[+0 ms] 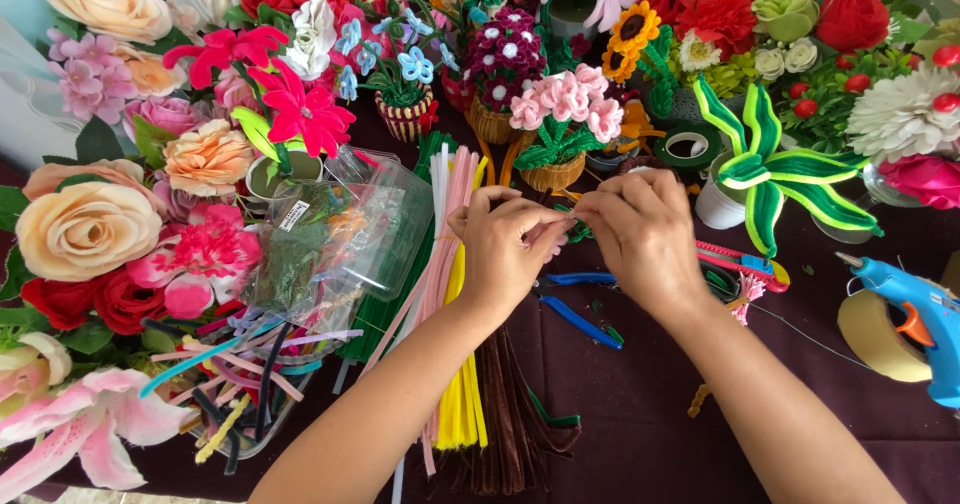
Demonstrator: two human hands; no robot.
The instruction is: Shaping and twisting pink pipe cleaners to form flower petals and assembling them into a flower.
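We pinch small green pipe-cleaner piece [574,226] between left hand [505,249] and right hand [645,234], fingers closed on it, held above pipe-cleaner bundle [460,364] (supply within reach). Blue-handled pliers [580,314] beside wrists, glue gun [920,314] parked right.

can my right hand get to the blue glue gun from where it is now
Probably yes. The blue glue gun lies on the dark cloth to the right of the right hand, with only a red cutter and thin wire between them, nothing tall.
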